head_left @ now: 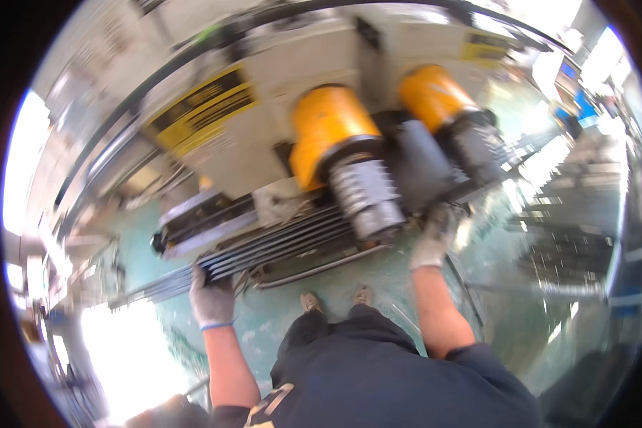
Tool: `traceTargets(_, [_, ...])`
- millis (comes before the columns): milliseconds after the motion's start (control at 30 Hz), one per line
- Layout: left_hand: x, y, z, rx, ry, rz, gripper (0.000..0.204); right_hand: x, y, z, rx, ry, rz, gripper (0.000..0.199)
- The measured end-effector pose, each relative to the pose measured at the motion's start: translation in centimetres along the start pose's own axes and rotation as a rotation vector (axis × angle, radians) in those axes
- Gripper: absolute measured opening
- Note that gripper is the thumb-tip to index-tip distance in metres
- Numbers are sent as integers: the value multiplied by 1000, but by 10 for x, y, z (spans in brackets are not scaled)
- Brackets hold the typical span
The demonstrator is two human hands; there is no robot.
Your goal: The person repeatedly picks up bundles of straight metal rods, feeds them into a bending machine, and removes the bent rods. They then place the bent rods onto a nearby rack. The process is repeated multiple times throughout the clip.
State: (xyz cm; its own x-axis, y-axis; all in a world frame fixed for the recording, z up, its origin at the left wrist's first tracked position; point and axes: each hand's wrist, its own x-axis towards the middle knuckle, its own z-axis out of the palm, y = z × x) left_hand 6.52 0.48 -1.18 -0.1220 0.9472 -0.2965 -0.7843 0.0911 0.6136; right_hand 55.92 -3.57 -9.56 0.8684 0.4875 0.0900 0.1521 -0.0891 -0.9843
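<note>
Several long, thin metal bars (285, 240) run side by side in a bundle, slanting from lower left toward the machine's right. My left hand (212, 298), in a whitish glove with dark fingertips, is closed on this bundle left of the machine. My right hand (433, 239), also gloved, reaches up below the right-hand orange cylinder, close to the line of the bars. Its fingers are smeared and partly lost in shadow, so their grip cannot be made out. A ribbed metal cylinder end (366, 196) hides part of the bundle between my hands.
A large pale machine (264, 132) stands before me, with two orange cylinders (332, 125) jutting toward me. A curved tube (321, 273) lies low under the bars. On the right is a dark stack of long pieces (574, 239). My shoes (311, 302) stand on the green floor (264, 314).
</note>
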Motion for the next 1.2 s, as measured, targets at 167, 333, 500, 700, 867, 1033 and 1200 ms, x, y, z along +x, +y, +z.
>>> traceTargets(167, [7,41,-10,-148,50,20,45,-19,43,-45,206,-139,268,60])
traceTargets(333, [23,129,-78,-239,217,162,35,-86,136,-109,-126,-233,609,46])
traceTargets(500, [45,235,-163,-234,327,257,35,-203,182,-114,-26,-265,985,36])
traceTargets(700, [56,347,-270,-189,361,396,32,-270,194,-91,-115,-401,1092,37])
traceTargets(867, [53,392,-290,10,361,359,30,-272,193,-77,-142,-456,965,37])
traceTargets(1033, [46,379,-288,86,230,263,38,-248,209,-68,-66,-501,872,37])
traceTargets(1200, [21,381,-279,223,258,227,45,-245,183,-48,-84,-540,810,34])
